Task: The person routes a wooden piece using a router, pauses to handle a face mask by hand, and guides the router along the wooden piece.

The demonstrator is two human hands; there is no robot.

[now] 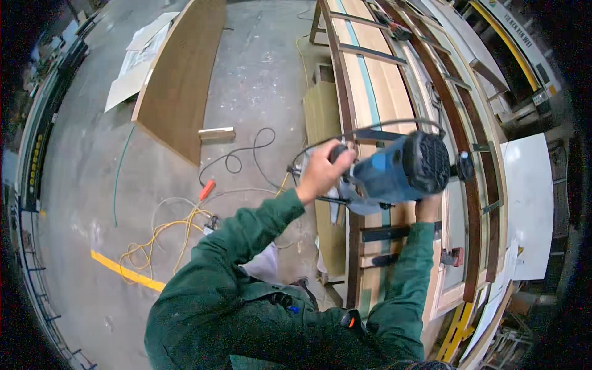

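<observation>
Blue router (401, 166): located above the pale wooden panel (394, 98), contact uncertain; left hand (325, 169) wraps its black knob (338, 152); right hand (427, 208) is mostly hidden behind the router, grip cannot be told; for good control, keep it level and the black cord (401, 119) clear; lettering marks the yellow-and-white machine (517, 37) beyond; no router label is legible.
</observation>
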